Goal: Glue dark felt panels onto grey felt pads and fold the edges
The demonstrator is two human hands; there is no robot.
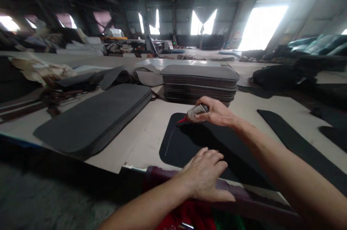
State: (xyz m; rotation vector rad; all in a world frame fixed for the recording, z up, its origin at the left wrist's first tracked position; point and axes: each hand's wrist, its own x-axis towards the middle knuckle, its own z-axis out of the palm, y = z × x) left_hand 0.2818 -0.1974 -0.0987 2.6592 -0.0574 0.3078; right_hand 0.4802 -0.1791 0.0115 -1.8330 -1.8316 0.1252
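Observation:
My right hand [214,110] is wrapped round a grimy glue bottle [195,113], tilted with its red nozzle [182,120] pointing down to the left. The nozzle tip is at or just over a black mat [168,134] with rounded corners; contact cannot be made out. A thin pale line [169,142] runs along the mat's left end. Over the mat's near edge rests my left hand [204,174], palm down, with fingers stretched and thumb out to the right, holding nothing. My right forearm and its shadow cover part of the mat.
A tall stack of grey mats [200,73] stands behind the black mat. To the left lies a lower stack [100,114] along the table edge. Dark strips [300,139] lie at right. Maroon cloth [165,174] hangs at the table's front edge. Crumpled material [40,69] sits far left.

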